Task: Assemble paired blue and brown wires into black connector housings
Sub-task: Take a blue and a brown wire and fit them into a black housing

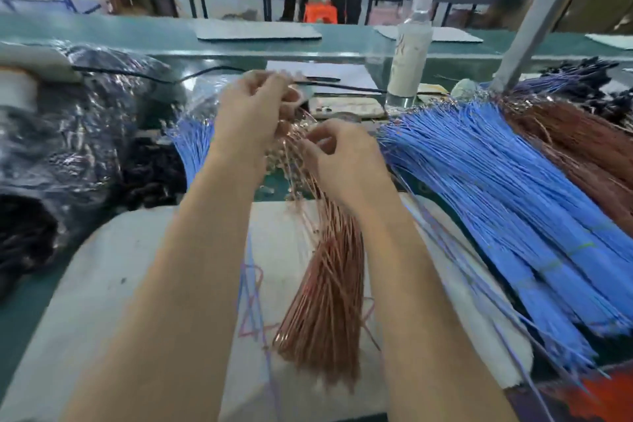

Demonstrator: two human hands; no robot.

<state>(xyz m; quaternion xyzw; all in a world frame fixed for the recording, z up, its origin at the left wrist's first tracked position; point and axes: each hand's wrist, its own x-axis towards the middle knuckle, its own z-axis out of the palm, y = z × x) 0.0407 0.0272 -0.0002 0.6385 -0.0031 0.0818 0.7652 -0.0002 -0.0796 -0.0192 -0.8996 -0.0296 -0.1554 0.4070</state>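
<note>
Your left hand (253, 113) is gripping the top of the brown wire bundle (325, 301), with the fingers curled around the terminal ends. Your right hand (342, 161) is pinching a few strands just below it. The bundle is hanging down over the white pad (137, 267). I judge you are picking out one brown wire. The next move is calling for its partner from the blue wire pile (496, 199) on your right, and for a black housing; none is showing clearly.

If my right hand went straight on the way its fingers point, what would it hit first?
Probably the terminal ends of the brown wire bundle, just left of your right hand; the left hand gripping them lies behind. Depth is blurry.
</note>
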